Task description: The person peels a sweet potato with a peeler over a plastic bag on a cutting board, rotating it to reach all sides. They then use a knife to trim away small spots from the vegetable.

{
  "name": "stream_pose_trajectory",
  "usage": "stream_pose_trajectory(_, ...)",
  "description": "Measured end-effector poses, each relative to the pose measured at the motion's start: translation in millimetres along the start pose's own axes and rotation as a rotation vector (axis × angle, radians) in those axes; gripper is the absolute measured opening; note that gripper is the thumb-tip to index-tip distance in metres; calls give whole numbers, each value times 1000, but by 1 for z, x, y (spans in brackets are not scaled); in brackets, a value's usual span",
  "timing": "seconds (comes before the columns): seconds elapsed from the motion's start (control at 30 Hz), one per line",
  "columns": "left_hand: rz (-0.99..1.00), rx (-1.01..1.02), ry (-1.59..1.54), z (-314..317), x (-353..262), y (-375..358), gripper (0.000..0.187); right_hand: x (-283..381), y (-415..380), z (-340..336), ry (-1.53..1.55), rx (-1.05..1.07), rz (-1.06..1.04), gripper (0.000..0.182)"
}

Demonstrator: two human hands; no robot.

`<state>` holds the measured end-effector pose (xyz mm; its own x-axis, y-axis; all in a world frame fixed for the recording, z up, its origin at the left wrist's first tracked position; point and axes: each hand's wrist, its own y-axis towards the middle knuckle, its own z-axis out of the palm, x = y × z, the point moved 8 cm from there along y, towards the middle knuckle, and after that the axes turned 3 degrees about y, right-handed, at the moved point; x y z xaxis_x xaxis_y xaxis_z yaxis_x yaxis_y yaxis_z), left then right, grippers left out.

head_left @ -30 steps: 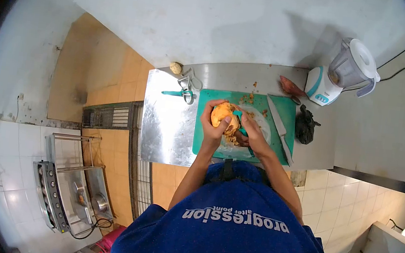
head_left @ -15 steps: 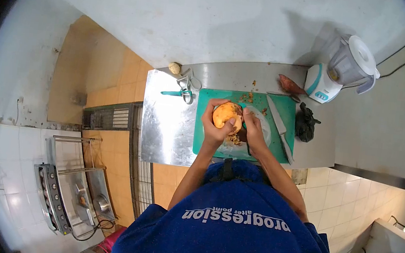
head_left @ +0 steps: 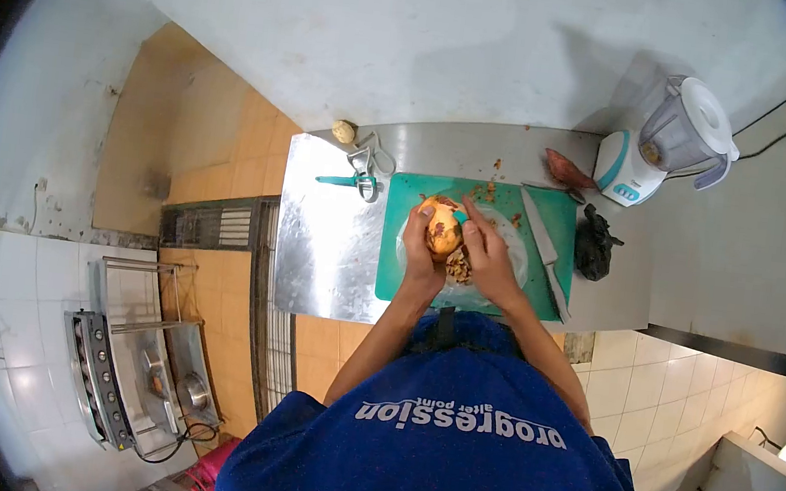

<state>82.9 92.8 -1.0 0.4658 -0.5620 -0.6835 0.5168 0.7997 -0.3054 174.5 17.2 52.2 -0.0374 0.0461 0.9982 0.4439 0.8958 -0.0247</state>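
Over the green cutting board (head_left: 395, 283), my left hand (head_left: 424, 255) is wrapped round the left side of an orange-fleshed sweet potato (head_left: 443, 236) with brown skin patches left on it. My right hand (head_left: 491, 255) is closed at the sweet potato's right side, its thumb and fingers round a small teal tool (head_left: 460, 216). Most of that tool is hidden by the fingers and I cannot make out its blade. Beneath the hands, brown and orange peelings (head_left: 458, 267) lie on a clear plastic sheet or bag (head_left: 515, 250) spread on the board.
A large knife (head_left: 544, 251) lies along the board's right side. Beyond are a black plastic bag (head_left: 595, 243), a red-skinned sweet potato (head_left: 568, 169) and a blender (head_left: 656, 145). To the left lie a teal-handled peeler (head_left: 347, 181) and a pale round piece (head_left: 343, 131) near the counter's back edge.
The sweet potato has turned in my left hand, so more brown skin patches face up. My right hand has shifted slightly, uncovering more of the peelings below.
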Motion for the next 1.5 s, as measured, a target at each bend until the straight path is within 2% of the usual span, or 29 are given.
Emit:
stream_pose_trajectory(0.07, -29, -10, -30, -3, 7, 6, 40, 9, -6, 4, -150, -38, -42, 58)
stream_pose_trajectory(0.17, 10, -24, 14, -11, 6, 10, 38, 7, -6, 4, -166, -19, -74, 58)
stream_pose_trajectory(0.27, 89, -19, 99, -11, 1, 10, 36, -9, 3, -1, -65, -39, 1, 58)
stream_pose_trajectory(0.33, 50, -53, 56, -12, 5, 9, 34, -3, 0, -2, -90, -32, -8, 58)
stream_pose_trajectory(0.47, 97, -35, 52, -1, -3, 7, 34, 8, -5, 4, -132, -50, -77, 58)
stream_pose_trajectory(0.6, 122, -86, 105, 7, -9, -2, 33, -9, 9, -8, -64, -94, -32, 59)
stream_pose_trajectory(0.67, 108, -112, 92, 2, -8, -2, 33, -6, 1, -1, -116, -41, -60, 59)
stream_pose_trajectory(0.73, 128, -29, 12, 0, -9, 4, 23, -2, -4, 4, -123, -30, -57, 59)
stream_pose_trajectory(0.83, 216, -100, 115, -3, -14, 0, 22, -6, 2, 5, -96, -15, -62, 60)
stream_pose_trajectory(1.33, 128, -221, 93, -8, -16, 2, 20, -11, 10, 8, -103, -14, -23, 62)
stream_pose_trajectory(1.5, 129, -204, 94, -12, -13, 3, 21, -15, 14, 6, -114, -25, -13, 62)
